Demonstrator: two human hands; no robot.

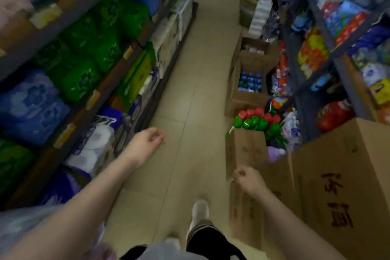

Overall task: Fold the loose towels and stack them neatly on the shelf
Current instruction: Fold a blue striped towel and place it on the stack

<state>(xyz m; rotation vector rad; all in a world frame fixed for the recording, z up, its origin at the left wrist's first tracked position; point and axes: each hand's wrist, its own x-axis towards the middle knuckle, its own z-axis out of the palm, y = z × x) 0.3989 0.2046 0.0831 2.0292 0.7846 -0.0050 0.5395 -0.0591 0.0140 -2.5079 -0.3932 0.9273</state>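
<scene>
— Any towel near the fingers?
— None I can pick out. Left hand [147,143] and right hand [250,179] hang loosely curled, holding nothing, above the floor [202,69] between shelf [118,53] and cardboard box [337,186].

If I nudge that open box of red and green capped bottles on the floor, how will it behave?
The open cardboard box probably slides stiffly; packed with red and green capped bottles, it looks heavy. The bottles stand above the rim, so a hard shove may tip some out.
</scene>
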